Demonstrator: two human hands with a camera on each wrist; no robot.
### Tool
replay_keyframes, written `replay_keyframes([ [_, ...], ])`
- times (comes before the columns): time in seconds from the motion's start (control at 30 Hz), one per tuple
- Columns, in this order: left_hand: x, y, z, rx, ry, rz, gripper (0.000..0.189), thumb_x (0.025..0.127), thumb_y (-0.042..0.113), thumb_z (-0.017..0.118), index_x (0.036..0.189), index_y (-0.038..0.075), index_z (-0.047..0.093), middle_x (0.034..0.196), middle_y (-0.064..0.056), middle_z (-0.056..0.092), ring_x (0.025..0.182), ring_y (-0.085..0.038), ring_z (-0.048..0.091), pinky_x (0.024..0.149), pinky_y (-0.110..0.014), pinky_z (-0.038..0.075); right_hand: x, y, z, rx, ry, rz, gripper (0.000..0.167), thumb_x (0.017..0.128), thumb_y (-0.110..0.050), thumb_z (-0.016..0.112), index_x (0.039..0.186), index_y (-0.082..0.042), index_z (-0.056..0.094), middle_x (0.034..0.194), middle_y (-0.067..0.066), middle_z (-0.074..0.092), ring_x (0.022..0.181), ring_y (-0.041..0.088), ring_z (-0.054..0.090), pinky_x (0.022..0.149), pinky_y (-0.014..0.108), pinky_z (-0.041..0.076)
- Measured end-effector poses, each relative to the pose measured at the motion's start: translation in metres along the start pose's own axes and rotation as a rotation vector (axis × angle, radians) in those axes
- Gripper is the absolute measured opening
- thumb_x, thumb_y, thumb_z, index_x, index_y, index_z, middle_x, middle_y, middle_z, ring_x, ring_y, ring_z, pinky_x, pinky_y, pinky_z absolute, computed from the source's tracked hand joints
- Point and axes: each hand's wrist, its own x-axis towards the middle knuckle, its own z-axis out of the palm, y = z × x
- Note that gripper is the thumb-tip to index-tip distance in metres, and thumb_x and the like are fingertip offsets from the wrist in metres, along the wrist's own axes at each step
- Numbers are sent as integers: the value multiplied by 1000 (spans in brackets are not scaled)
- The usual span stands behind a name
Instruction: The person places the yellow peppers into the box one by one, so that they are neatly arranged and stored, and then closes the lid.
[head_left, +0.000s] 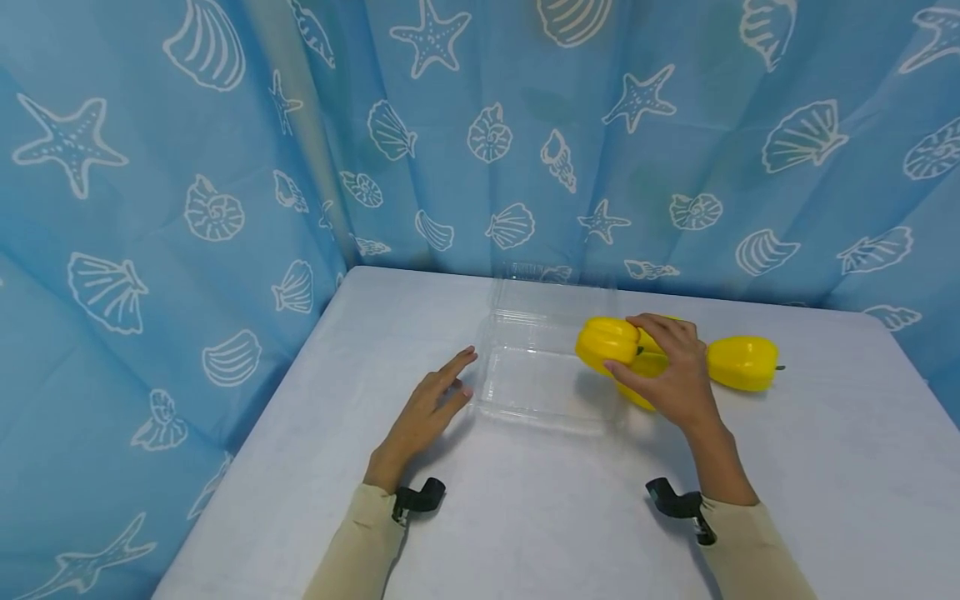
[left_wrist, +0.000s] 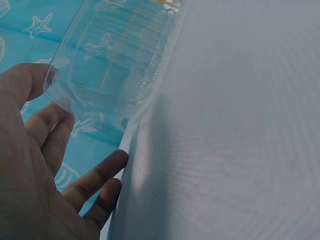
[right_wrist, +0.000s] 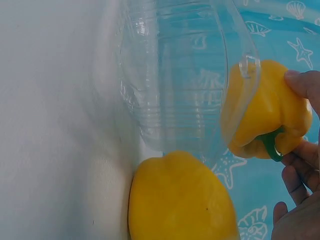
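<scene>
My right hand (head_left: 681, 377) grips a yellow bell pepper (head_left: 606, 340) by its stem end, thumb on one side and fingers on the other. It holds the pepper raised at the right rim of a clear plastic clamshell container (head_left: 534, 379), which lies open. In the right wrist view, the held pepper (right_wrist: 272, 102) is partly behind the clear wall, its green stem towards the hand. My left hand (head_left: 422, 410) is at the container's left edge, its fingers extended; in the left wrist view, thumb and fingertips touch or nearly touch the rim corner (left_wrist: 50, 85).
Another yellow bell pepper (head_left: 741, 363) lies right of my right hand. More yellow shows under that hand, including a pepper (right_wrist: 182, 200) on the table beside the container. A white cloth covers the table (head_left: 525, 517); a blue seashell curtain (head_left: 465, 167) hangs behind and left.
</scene>
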Motion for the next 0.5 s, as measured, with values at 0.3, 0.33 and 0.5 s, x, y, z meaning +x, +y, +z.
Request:
replay_keyframes([
  [0.3,-1,1,0,0,0,6,55,105,37,50,157,27,36,162,14,27,116,-21,56,102,-50,39,5,-2,10,26,-32,2,62,77,-29,87,132,-13,64,136,12,56,124,34,39,97,64,26],
  [0.33,-1,1,0,-1,-1,5,55,105,38,49,157,27,36,162,14,27,116,-21,56,102,-50,38,5,-3,11,28,-36,-1,62,77,-30,87,132,-13,64,136,11,57,124,34,40,97,65,26],
  [0.5,-1,-1,0,-10,-4,11,55,105,39,48,157,27,35,162,14,26,116,-21,55,103,-49,38,9,-4,18,30,-31,-36,62,75,-29,89,130,-13,65,133,11,59,122,34,42,99,62,29],
])
